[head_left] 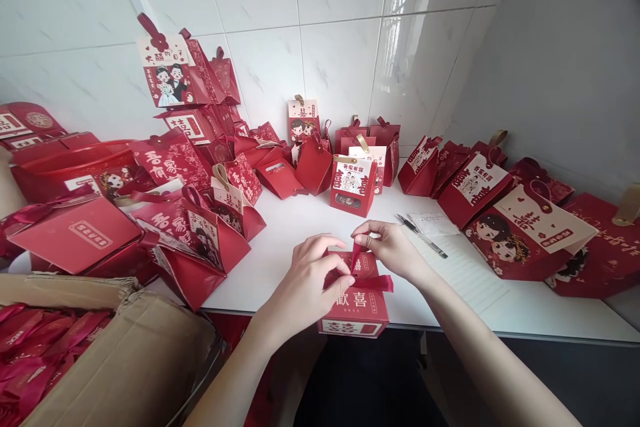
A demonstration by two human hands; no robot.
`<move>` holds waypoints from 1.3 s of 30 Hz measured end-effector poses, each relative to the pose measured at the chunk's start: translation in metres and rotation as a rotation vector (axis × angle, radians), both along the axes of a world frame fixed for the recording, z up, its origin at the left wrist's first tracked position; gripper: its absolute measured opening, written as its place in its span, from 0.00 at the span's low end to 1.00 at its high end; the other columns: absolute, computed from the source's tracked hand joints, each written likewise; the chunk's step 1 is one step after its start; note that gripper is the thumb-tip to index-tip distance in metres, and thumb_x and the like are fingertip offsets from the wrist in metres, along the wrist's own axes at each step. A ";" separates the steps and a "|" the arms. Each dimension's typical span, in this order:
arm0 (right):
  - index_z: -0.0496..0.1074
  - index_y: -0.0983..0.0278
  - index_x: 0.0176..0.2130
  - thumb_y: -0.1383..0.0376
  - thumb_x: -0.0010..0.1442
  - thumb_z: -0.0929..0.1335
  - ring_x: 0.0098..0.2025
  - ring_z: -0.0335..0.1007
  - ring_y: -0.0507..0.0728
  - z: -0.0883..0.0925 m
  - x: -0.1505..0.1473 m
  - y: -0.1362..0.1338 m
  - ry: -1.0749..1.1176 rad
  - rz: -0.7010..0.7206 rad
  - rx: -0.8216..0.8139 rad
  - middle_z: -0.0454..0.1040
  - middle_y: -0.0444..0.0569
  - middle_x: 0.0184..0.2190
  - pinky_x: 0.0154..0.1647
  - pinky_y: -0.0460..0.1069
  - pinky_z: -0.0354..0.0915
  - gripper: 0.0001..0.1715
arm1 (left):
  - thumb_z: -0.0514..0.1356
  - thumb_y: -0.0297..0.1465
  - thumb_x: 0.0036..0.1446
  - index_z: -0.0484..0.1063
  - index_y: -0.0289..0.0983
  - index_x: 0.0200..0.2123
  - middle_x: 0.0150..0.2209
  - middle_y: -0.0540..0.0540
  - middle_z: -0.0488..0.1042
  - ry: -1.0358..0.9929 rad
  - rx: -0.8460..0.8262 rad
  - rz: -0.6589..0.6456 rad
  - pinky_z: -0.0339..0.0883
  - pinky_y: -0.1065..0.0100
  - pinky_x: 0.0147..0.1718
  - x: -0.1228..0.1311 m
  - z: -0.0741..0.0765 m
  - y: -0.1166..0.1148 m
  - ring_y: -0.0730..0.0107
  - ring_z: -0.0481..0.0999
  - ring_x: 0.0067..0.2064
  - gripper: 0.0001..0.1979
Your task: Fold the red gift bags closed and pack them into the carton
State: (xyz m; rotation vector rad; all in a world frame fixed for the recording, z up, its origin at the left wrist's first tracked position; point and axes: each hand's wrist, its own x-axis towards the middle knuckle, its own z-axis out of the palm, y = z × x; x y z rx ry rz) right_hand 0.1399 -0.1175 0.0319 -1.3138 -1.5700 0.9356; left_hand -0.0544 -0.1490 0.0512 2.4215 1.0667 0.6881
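A small red gift box (355,310) with white characters on its front stands at the near edge of the white table (300,227). A red ribbon (367,277) lies across its top. My left hand (310,277) pinches the ribbon on the left side of the box top, fingers closed. My right hand (390,247) pinches the ribbon's upright end just above the box, fingers closed too. Both forearms reach in from the bottom of the view.
Many red wedding gift boxes and bags crowd the table's left, back and right, some stacked against the tiled wall. A pen (423,237) lies on lined paper (460,267) right of my hands. An open cardboard carton (120,353) of red ribbons sits at lower left.
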 end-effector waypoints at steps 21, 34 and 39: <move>0.67 0.65 0.19 0.49 0.56 0.66 0.21 0.51 0.48 0.047 -0.025 0.031 -0.235 0.558 -0.186 0.60 0.40 0.17 0.22 0.45 0.50 0.25 | 0.60 0.30 0.57 0.74 0.39 0.32 0.39 0.46 0.65 0.062 0.242 0.086 0.61 0.57 0.44 0.004 0.000 -0.007 0.61 0.64 0.44 0.03; 0.69 0.65 0.23 0.67 0.54 0.67 0.22 0.62 0.50 0.032 -0.030 0.031 -0.266 0.388 -0.123 0.68 0.42 0.19 0.24 0.45 0.57 0.09 | 0.58 0.30 0.59 0.73 0.40 0.32 0.33 0.50 0.67 0.062 0.151 0.050 0.60 0.60 0.42 0.003 -0.001 -0.006 0.66 0.65 0.39 0.05; 0.69 0.64 0.26 0.67 0.57 0.67 0.23 0.65 0.51 0.024 -0.033 0.032 -0.294 0.298 -0.087 0.69 0.43 0.20 0.26 0.46 0.59 0.08 | 0.57 0.29 0.60 0.72 0.39 0.31 0.33 0.50 0.68 0.067 0.097 0.031 0.60 0.60 0.43 0.004 0.002 -0.004 0.66 0.66 0.40 0.05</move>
